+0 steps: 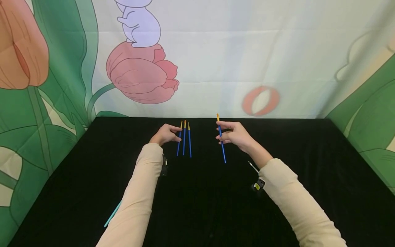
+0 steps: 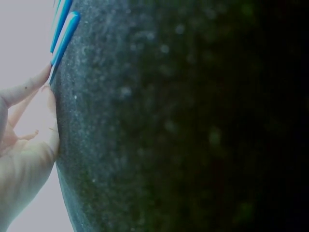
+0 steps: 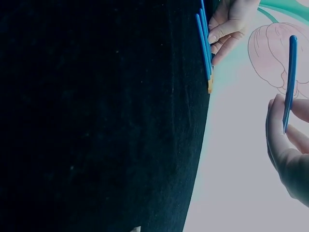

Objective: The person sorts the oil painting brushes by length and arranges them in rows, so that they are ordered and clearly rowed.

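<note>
Three blue-handled paintbrushes with yellow-orange ends lie side by side on the black cloth in the head view. My left hand (image 1: 166, 133) pinches the leftmost paintbrush (image 1: 178, 147) between thumb and fingers; the middle paintbrush (image 1: 184, 140) and the right-hand paintbrush (image 1: 189, 142) lie just beside it. To the right, my right hand (image 1: 236, 135) grips another blue paintbrush (image 1: 223, 151) by its upper part, bristles pointing away. That paintbrush's handle (image 3: 291, 63) shows raised off the cloth in the right wrist view. The left wrist view shows the left fingertips at a blue handle (image 2: 65, 36).
Black cloth (image 1: 203, 206) covers the table, which ends at a printed curtain (image 1: 210, 68) behind. A teal stick (image 1: 112, 214) lies partly under the left sleeve. A thin whitish tip (image 1: 253, 166) pokes out by the right wrist, where a small camera (image 1: 258, 185) is worn.
</note>
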Demonstrator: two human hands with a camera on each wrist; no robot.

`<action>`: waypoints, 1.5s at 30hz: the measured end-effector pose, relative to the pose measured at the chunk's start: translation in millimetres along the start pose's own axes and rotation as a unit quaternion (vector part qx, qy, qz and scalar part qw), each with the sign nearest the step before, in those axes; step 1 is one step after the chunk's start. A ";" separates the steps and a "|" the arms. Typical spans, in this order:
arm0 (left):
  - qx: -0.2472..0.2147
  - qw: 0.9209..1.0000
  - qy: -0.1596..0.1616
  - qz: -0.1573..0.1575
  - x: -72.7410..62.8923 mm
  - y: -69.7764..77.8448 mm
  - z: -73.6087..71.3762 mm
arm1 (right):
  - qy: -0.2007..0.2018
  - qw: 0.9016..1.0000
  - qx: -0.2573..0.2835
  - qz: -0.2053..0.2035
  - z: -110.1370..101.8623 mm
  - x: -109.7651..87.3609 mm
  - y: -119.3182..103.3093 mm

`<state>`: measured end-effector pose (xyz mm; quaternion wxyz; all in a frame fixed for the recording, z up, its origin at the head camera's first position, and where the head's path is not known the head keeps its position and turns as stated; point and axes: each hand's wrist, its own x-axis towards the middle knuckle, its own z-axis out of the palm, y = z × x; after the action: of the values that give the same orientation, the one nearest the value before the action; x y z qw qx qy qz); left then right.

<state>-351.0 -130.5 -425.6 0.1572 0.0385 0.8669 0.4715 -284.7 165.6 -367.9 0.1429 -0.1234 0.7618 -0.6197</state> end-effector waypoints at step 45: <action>0.003 1.000 0.007 0.009 -1.3 0.2 -0.5 | -0.003 0.999 -0.024 0.031 33.4 56.5 1.2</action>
<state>-349.9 -131.1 -424.9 0.1469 0.0430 0.8689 0.4707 -324.8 114.8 -379.2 0.1608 -0.1049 0.7793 -0.5965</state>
